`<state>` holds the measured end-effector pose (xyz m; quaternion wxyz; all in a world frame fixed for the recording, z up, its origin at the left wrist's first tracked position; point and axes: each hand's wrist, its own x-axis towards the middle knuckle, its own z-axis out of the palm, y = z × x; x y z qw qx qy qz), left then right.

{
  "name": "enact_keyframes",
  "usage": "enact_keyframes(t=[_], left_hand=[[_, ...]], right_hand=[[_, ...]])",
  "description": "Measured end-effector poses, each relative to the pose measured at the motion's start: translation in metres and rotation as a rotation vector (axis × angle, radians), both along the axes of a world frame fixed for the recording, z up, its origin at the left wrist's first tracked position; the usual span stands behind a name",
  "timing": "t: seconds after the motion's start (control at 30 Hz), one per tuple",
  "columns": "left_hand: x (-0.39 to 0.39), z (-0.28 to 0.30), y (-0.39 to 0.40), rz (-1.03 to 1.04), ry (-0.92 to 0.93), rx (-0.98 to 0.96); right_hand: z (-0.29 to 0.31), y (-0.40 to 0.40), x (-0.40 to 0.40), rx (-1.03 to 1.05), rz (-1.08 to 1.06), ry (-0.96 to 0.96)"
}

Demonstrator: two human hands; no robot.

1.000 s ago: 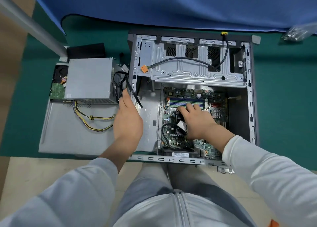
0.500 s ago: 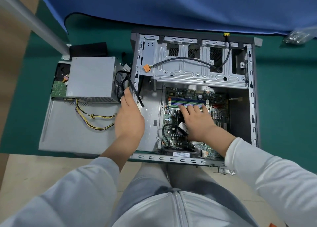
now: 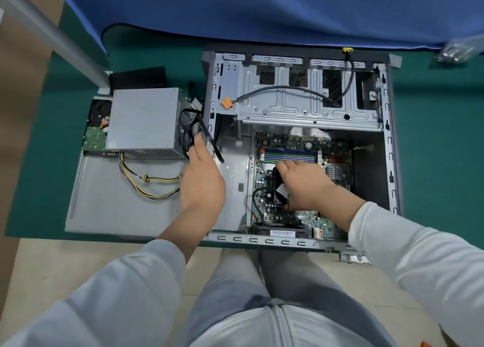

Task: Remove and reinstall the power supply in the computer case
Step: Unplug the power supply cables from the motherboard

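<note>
The PSU (image 3: 142,120) sits outside the case (image 3: 387,147), on the panel (image 3: 110,205) beside its left wall: boxy metal, likely heavy, best gripped by its sides. Left hand (image 3: 203,181) fingers pinch its black cables (image 3: 190,133); right hand (image 3: 306,187) fingers curl round a black part on the motherboard (image 3: 293,142)

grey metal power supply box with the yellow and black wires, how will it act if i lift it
The grey metal power supply box probably lifts rigid and fairly heavy, being a solid steel-looking casing. Its yellow and black wires curve loosely, so they will likely dangle and drag.
</note>
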<state>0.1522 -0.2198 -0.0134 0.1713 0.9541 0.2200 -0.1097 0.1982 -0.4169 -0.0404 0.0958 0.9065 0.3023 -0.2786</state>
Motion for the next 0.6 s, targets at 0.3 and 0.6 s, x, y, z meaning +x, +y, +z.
enact_keyframes(t=[0.3,0.6], left_hand=[[0.0,0.0,0.001,0.007,-0.033,-0.043],[-0.003,0.001,0.003,0.024,-0.049,-0.085]], right_hand=[[-0.002,-0.005,-0.006,0.018,-0.095,0.037],[0.015,-0.022,-0.014,0.015,-0.166,0.11]])
